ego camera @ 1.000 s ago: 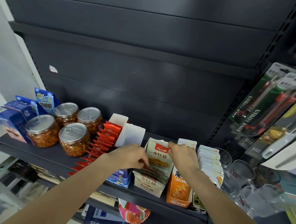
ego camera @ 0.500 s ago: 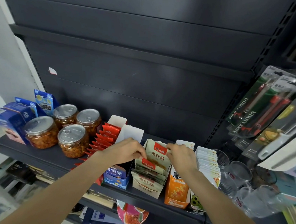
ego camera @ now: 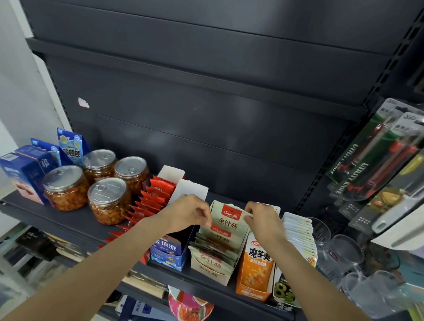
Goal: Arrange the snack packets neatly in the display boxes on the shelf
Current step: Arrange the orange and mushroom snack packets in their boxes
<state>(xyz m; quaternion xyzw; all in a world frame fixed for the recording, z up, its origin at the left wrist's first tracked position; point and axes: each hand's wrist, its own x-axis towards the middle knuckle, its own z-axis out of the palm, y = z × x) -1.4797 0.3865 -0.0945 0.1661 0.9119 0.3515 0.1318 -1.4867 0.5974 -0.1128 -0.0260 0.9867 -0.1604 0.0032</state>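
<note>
Beige cardboard is what we are working in: the open-topped display box (ego camera: 209,269) with red lettering is sitting at the front edge of the dark metal shelf (ego camera: 58,221), between a blue carton (ego camera: 168,252) on its left and an orange carton (ego camera: 254,268) on its right. Inside it, thin beige-and-red foil snack packets (ego camera: 215,244) are lying overlapped and leaning back, some slumped nearly flat.

Farther back, we are pinching the rearmost upright beige packet (ego camera: 229,219) by its two upper corners: our left hand (ego camera: 189,214) is gripping the left edge with curled fingers, and our right hand (ego camera: 264,221) is holding the top right corner the same way.

These sachets are probably light, soft and slick, so they are likely to bend and slide over one another rather than stand by themselves. Taking them by the stiffer sealed edges looks better than squeezing the filled middle, and squaring the whole stack from both sides should be keeping it tidy.

Toward the rear left of the shelf, red packets (ego camera: 153,201) are fanned in a white box beside four clear jars (ego camera: 108,198) with silver lids.
</note>
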